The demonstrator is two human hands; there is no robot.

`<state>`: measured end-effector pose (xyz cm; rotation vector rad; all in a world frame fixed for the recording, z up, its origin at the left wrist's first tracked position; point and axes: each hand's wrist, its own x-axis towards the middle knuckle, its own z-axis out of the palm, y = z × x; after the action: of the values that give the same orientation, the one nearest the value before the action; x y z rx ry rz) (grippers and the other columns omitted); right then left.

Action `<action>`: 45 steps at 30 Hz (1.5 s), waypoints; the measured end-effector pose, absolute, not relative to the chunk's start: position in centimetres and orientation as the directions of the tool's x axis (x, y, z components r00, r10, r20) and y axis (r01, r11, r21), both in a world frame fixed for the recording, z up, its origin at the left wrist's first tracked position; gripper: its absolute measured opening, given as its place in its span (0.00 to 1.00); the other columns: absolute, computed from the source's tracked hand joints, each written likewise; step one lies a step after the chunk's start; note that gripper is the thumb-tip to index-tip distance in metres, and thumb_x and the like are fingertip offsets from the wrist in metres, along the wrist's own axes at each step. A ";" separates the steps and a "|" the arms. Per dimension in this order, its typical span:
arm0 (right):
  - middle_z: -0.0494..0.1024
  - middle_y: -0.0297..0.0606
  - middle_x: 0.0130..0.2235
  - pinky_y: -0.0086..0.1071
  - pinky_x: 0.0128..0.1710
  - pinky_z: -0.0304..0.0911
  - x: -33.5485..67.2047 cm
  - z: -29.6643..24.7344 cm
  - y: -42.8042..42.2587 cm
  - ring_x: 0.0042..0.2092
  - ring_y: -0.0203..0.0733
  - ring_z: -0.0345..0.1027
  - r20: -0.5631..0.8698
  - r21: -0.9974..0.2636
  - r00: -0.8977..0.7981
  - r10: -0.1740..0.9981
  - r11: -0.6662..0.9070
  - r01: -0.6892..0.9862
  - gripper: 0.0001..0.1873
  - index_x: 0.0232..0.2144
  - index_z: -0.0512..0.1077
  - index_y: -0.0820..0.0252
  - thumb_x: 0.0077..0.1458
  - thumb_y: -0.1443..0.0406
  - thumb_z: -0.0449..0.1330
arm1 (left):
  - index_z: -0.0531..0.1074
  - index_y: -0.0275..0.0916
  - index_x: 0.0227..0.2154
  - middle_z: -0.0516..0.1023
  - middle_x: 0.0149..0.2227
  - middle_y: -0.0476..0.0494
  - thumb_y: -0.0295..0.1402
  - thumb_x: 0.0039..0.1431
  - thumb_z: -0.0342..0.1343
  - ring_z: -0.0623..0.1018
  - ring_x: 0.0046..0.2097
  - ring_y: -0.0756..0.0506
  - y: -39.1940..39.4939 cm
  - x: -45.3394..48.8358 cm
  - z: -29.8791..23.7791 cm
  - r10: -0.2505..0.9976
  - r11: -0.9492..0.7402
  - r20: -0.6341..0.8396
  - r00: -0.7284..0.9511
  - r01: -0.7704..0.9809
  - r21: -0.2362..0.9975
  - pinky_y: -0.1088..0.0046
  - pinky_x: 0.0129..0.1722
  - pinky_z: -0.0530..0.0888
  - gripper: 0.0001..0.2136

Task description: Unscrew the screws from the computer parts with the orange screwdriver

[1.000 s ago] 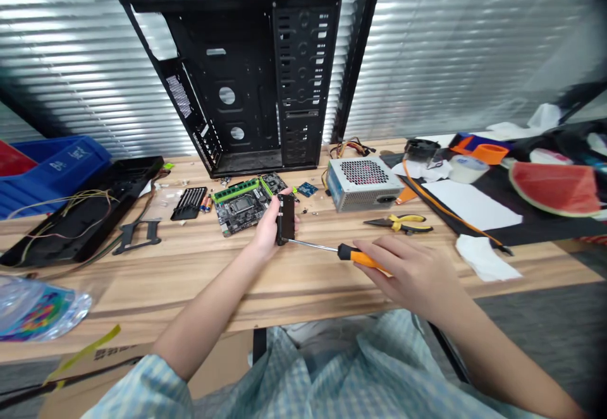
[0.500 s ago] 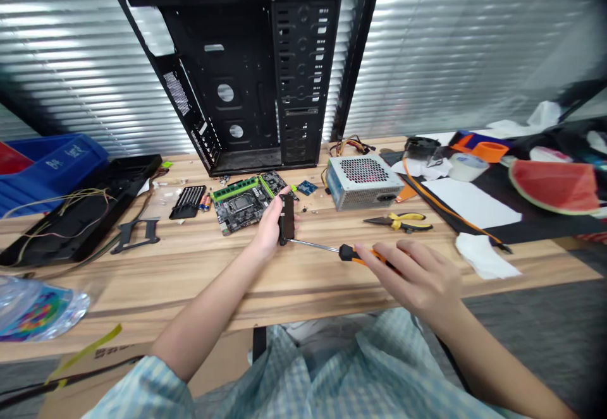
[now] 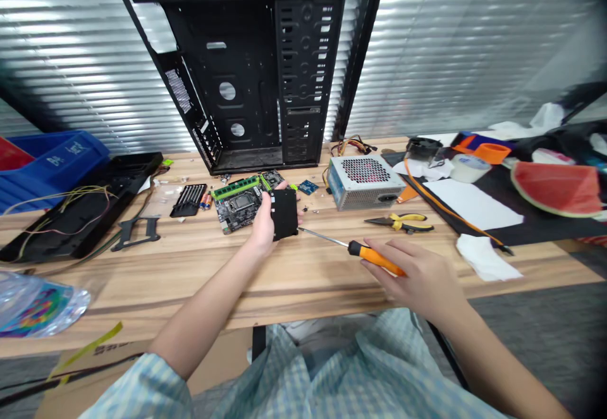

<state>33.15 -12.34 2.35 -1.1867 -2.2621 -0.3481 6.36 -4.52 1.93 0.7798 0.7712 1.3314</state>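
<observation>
My left hand (image 3: 263, 224) grips a flat, square black box (image 3: 285, 213), which could be a small drive, just in front of the green-trimmed motherboard (image 3: 241, 203). Its broad face is turned toward me. My right hand (image 3: 417, 273) is closed round the orange handle of a screwdriver (image 3: 382, 260). The screwdriver's long metal shaft points left, its tip at the box's lower right corner; whether it sits in a screw is too small to tell. Yellow-handled needle-nose pliers (image 3: 403, 222) lie beyond my right hand.
A black computer case (image 3: 246, 78) stands open at the back. Right of it sits a silver power supply (image 3: 365, 182). On the left are a black bit set (image 3: 188, 200), a black bracket (image 3: 136, 232), a case panel (image 3: 85, 217) and a blue bin (image 3: 71, 160).
My left hand has turned the black box from its narrow side to its broad face. The screwdriver has shifted slightly right, and more of its orange handle shows.
</observation>
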 end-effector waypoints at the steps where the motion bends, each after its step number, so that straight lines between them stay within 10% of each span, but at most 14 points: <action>1: 0.79 0.37 0.32 0.29 0.26 0.57 33.2 2.2 -12.4 0.31 0.36 0.72 0.570 -0.049 -0.442 0.693 0.565 0.823 0.15 0.46 0.77 0.61 0.61 0.59 0.59 | 0.59 0.44 0.64 0.78 0.46 0.39 0.55 0.64 0.42 0.80 0.33 0.45 -4.6 6.4 2.0 0.996 0.072 -0.030 0.087 -0.540 0.838 0.65 0.32 0.79 0.31; 20: 0.77 0.36 0.29 0.30 0.23 0.52 33.2 2.0 -12.3 0.27 0.35 0.70 0.530 -0.038 -0.456 0.715 0.557 0.829 0.16 0.45 0.77 0.61 0.62 0.57 0.57 | 0.60 0.43 0.64 0.78 0.46 0.39 0.55 0.63 0.44 0.79 0.33 0.46 -4.9 6.6 2.0 0.994 0.058 -0.002 0.110 -0.509 0.859 0.66 0.34 0.79 0.31; 45: 0.78 0.39 0.34 0.37 0.29 0.51 30.7 6.7 -11.6 0.33 0.40 0.62 0.443 0.727 -0.886 0.136 0.524 0.443 0.11 0.44 0.77 0.62 0.59 0.68 0.59 | 0.64 0.42 0.61 0.78 0.46 0.38 0.52 0.64 0.46 0.79 0.31 0.48 -4.6 6.2 1.9 0.988 0.150 -0.120 0.093 -0.458 0.876 0.72 0.30 0.77 0.28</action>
<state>30.70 -11.62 6.71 -0.4806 -2.4364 -1.3013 6.19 -4.63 1.85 0.7834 0.8710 1.2547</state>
